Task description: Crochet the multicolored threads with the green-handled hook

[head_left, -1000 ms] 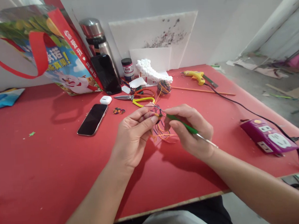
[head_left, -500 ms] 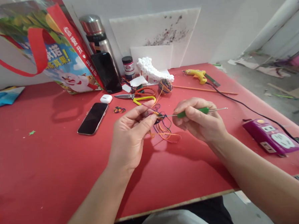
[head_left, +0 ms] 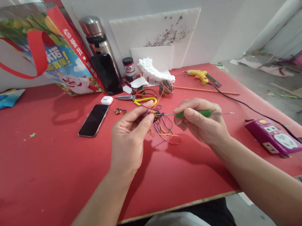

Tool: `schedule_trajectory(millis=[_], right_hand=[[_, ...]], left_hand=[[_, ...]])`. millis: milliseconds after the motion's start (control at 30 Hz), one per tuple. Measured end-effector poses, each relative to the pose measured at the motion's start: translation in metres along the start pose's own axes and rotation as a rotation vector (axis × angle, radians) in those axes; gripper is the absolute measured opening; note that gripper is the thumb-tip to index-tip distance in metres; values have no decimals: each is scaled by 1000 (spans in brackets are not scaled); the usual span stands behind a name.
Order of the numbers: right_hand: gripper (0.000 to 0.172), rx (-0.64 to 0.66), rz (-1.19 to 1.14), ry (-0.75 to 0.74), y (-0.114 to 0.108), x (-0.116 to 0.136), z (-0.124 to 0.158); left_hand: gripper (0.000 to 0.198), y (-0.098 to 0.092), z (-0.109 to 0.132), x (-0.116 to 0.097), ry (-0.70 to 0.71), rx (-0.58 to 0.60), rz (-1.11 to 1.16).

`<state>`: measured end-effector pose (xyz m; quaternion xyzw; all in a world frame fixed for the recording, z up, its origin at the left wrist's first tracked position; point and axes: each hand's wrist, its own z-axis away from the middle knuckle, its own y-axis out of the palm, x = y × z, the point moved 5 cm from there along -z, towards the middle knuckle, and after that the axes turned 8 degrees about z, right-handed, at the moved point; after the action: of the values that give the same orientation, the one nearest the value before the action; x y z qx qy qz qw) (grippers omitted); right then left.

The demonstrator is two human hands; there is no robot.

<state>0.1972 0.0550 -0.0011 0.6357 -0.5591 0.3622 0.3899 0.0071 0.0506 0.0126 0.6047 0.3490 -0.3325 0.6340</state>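
Note:
My left hand (head_left: 129,137) pinches a small knot of multicoloured thread (head_left: 156,115) between thumb and fingers above the red table (head_left: 55,165). My right hand (head_left: 202,123) grips a green-handled crochet hook (head_left: 199,113), held level, its metal tip pushed into the knot. Loose orange and purple loops of thread (head_left: 164,131) hang down from the knot to the table. A ball of the same thread (head_left: 166,87) lies behind, linked by a strand.
Scissors (head_left: 137,98), a phone (head_left: 93,120), a white earbud case (head_left: 106,100) and a thread scrap (head_left: 120,111) lie behind my hands. A gift bag (head_left: 44,54), flask (head_left: 96,35), jar (head_left: 129,69), white foam (head_left: 154,72), glue gun (head_left: 198,75) and purple power strip (head_left: 275,138) stand around.
My right hand swung the hook from a slanted, downward hold to level, then drew slightly right. The left hand kept its pinch on the knot.

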Motion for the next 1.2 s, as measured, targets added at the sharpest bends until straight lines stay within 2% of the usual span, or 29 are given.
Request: schedule_trajectory(millis=[133, 333, 867, 1200], right_hand=[[12, 22, 14, -32, 1, 1, 2], [15, 13, 69, -43, 1, 2, 4], [9, -30, 111, -127, 8, 8, 9], [11, -68, 388, -263, 21, 27, 17]], left_hand=[[17, -2, 1, 0, 19, -5, -22], [16, -2, 1, 1, 25, -19, -32], [14, 0, 0, 2, 6, -40, -19], [13, 0, -1, 6, 10, -68, 17]])
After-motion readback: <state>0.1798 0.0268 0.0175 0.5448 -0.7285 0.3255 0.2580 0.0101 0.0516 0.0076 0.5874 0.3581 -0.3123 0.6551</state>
